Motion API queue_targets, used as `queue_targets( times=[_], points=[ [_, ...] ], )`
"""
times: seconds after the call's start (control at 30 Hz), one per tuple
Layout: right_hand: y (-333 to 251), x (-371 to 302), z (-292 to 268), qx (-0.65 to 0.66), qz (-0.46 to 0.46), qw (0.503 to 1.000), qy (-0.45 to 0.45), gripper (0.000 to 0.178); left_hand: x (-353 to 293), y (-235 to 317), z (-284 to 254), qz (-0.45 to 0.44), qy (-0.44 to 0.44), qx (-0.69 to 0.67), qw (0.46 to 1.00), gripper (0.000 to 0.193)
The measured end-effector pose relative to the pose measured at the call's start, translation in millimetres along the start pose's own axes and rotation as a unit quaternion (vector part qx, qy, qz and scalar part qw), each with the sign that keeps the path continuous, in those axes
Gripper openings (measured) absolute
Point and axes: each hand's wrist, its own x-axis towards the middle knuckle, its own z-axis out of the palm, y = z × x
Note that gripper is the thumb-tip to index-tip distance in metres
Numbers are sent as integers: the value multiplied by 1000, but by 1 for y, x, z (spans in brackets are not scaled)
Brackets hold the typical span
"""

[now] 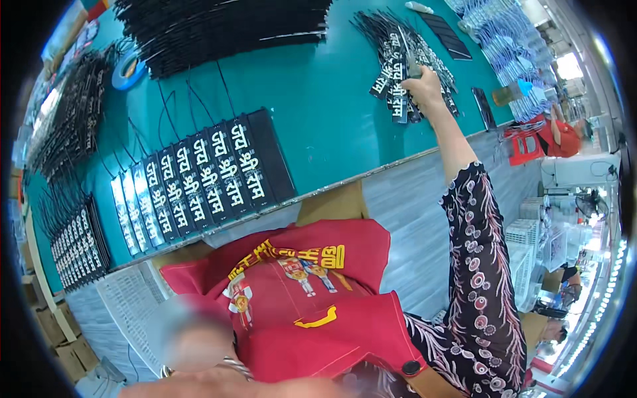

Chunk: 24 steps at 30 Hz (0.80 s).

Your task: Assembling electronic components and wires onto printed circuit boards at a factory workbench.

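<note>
At the far right of the table my right hand [424,89] reaches out and is closed on a slim grey tool [413,65], whose kind I cannot make out. It lies over a loose pile of black strips [399,99] with white lettering and thin black leads. Several wider black panels [215,169] with the same lettering stand side by side along the near edge, their wires pointing away. Farther left is a stack of similar lettered panels [79,245]. My left hand does not show.
On the green table [332,113] lie a big heap of black strips [225,33], a blue tape roll [128,71], a phone [483,108] and pale wired bundles [504,46]. A red apron [318,265] is below. Another person in red [561,136] is at the right.
</note>
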Motion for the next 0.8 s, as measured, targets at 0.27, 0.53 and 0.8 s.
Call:
queue_targets(
  times=[0.27,0.53,0.8],
  points=[
    [-31,-24,-9,-26,-29,999,-14,20,-30,52,-10,25,8,-40,999,29],
    [-109,-71,8,168,20,983,-65,59,-58,111,-15,45,7,-51,998,28],
    [-193,-166,72,367,-49,888,-273,86,-119,163,-16,59,79,-82,992,28]
  ],
)
